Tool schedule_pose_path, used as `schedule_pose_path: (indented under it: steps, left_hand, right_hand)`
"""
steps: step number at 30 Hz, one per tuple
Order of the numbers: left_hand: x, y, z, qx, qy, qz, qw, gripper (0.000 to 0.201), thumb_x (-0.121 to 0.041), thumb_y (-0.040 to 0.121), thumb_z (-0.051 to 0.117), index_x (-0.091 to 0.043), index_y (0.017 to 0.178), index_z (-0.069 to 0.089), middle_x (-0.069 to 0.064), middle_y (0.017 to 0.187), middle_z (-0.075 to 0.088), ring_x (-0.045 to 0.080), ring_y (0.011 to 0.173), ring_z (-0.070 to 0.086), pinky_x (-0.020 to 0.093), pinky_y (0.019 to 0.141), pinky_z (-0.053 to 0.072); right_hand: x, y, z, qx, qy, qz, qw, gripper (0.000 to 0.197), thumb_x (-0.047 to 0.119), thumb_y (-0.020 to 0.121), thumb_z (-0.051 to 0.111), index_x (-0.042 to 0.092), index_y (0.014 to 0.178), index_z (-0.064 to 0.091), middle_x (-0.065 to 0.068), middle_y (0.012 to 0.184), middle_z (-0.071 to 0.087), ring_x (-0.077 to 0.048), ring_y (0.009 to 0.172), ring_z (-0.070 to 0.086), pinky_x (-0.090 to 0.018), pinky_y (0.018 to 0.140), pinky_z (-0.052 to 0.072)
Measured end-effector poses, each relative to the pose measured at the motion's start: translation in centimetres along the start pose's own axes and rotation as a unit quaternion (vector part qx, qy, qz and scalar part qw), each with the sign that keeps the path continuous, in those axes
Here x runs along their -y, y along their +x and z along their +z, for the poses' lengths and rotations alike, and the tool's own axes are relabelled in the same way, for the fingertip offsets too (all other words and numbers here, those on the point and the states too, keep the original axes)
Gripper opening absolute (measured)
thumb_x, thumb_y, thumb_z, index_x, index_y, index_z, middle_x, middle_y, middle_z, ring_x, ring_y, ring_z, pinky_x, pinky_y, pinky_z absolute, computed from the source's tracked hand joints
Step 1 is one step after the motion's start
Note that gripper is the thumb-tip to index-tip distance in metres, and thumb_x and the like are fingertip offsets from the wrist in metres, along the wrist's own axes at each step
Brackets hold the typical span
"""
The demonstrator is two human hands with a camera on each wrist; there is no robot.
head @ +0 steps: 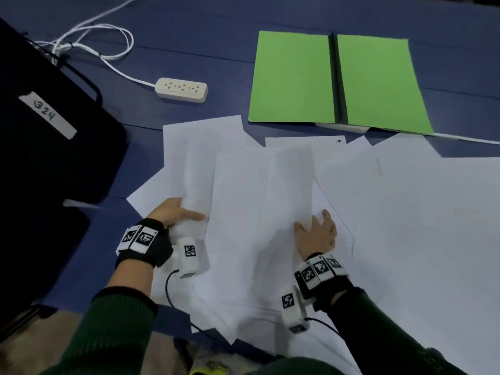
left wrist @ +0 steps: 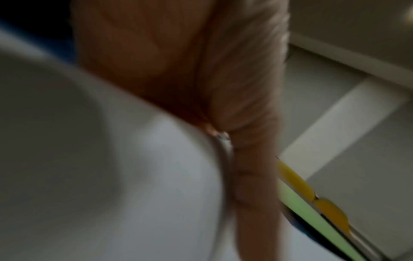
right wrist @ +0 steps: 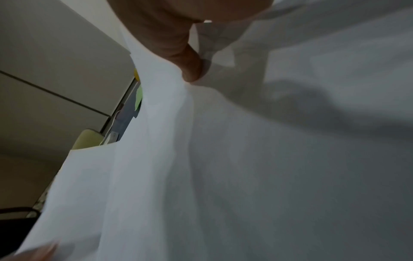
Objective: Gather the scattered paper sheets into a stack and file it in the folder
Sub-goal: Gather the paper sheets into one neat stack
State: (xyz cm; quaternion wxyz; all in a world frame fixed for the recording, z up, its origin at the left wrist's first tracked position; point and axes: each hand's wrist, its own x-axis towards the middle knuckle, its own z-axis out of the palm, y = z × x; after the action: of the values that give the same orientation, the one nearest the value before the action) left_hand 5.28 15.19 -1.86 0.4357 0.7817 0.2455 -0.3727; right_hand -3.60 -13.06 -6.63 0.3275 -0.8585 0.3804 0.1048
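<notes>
Several white paper sheets (head: 405, 212) lie overlapping across the blue table (head: 211, 50). An open green folder (head: 292, 77) lies flat at the back right, its inner faces up. My left hand (head: 176, 212) grips the left edge of a bunch of sheets (head: 259, 198), thumb on top. My right hand (head: 318, 234) holds the right side of the same bunch. In the right wrist view my thumb (right wrist: 178, 53) presses on the bowed paper (right wrist: 245, 176), and my fingers show as shadows behind it. The left wrist view is blurred, showing my left hand (left wrist: 178, 70) against white paper (left wrist: 156, 194).
A black case (head: 54, 144) with a white label fills the left side. A white power strip (head: 181, 89) lies behind the sheets, its white cable (head: 94, 31) looping toward the back left. Thin cords run from my wrist cameras near the table's front edge.
</notes>
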Motion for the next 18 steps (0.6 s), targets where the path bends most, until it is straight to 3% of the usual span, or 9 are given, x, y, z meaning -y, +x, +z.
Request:
schedule_pose_path:
  steps: [2, 6, 9, 11, 13, 18]
  left_hand:
    - [0.3, -1.2, -0.8, 0.048, 0.053, 0.010, 0.997, 0.044, -0.003, 0.068, 0.078, -0.006, 0.109, 0.064, 0.011, 0.104, 0.070, 0.029, 0.097, 0.065, 0.042, 0.094, 0.048]
    - [1.5, -1.6, -1.0, 0.072, 0.042, 0.033, 0.996, 0.032, -0.003, 0.075, 0.073, -0.010, 0.105, 0.063, 0.010, 0.105, 0.069, 0.027, 0.097, 0.065, 0.038, 0.091, 0.050]
    - [1.0, -2.1, 0.8, 0.002, -0.004, 0.075, 0.997, 0.015, -0.010, 0.081, 0.070, -0.009, 0.092, 0.061, 0.007, 0.088, 0.067, 0.020, 0.077, 0.064, 0.024, 0.065, 0.053]
    - [0.0, -2.0, 1.2, -0.044, -0.019, 0.103, 0.993, 0.016, -0.011, 0.082, 0.070, -0.005, 0.094, 0.062, 0.014, 0.090, 0.067, 0.025, 0.079, 0.064, 0.028, 0.070, 0.051]
    - [-1.3, -2.5, 0.8, -0.073, 0.007, 0.137, 0.988, 0.020, -0.013, 0.080, 0.071, -0.002, 0.096, 0.065, 0.018, 0.096, 0.067, 0.031, 0.091, 0.066, 0.033, 0.078, 0.049]
    - [-6.0, -6.5, -1.4, -0.173, 0.147, 0.251, 0.941, 0.024, -0.020, 0.082, 0.070, 0.002, 0.093, 0.069, 0.020, 0.098, 0.070, 0.031, 0.096, 0.064, 0.033, 0.079, 0.046]
  right_hand:
    - [-0.5, 0.3, -0.1, -0.009, 0.044, 0.004, 0.999, 0.047, 0.022, 0.089, 0.057, 0.008, 0.133, 0.048, 0.000, 0.153, 0.026, -0.022, 0.141, 0.019, -0.039, 0.114, 0.018]
    - [-2.6, 1.8, -2.3, -0.079, 0.123, 0.004, 0.989, 0.045, 0.007, 0.086, 0.058, -0.007, 0.127, 0.049, -0.015, 0.143, 0.041, -0.033, 0.130, 0.040, -0.035, 0.106, 0.032]
    - [-3.6, 2.4, -3.8, -0.099, 0.109, 0.055, 0.988, 0.048, 0.016, 0.086, 0.059, -0.003, 0.129, 0.049, -0.012, 0.142, 0.043, -0.033, 0.127, 0.042, -0.040, 0.105, 0.036]
    - [-3.8, 2.8, -4.3, -0.092, 0.118, 0.059, 0.987, 0.044, 0.023, 0.083, 0.057, -0.001, 0.120, 0.057, -0.016, 0.129, 0.055, -0.035, 0.117, 0.050, -0.042, 0.098, 0.041]
    - [-3.7, 3.2, -4.8, -0.084, 0.134, 0.059, 0.986, 0.034, 0.016, 0.085, 0.057, -0.002, 0.113, 0.061, -0.023, 0.117, 0.061, -0.037, 0.109, 0.055, -0.039, 0.092, 0.044]
    - [-4.0, 4.2, -6.7, -0.056, 0.157, 0.037, 0.985, 0.033, 0.008, 0.088, 0.054, -0.005, 0.119, 0.056, -0.024, 0.120, 0.060, -0.037, 0.111, 0.056, -0.037, 0.094, 0.043]
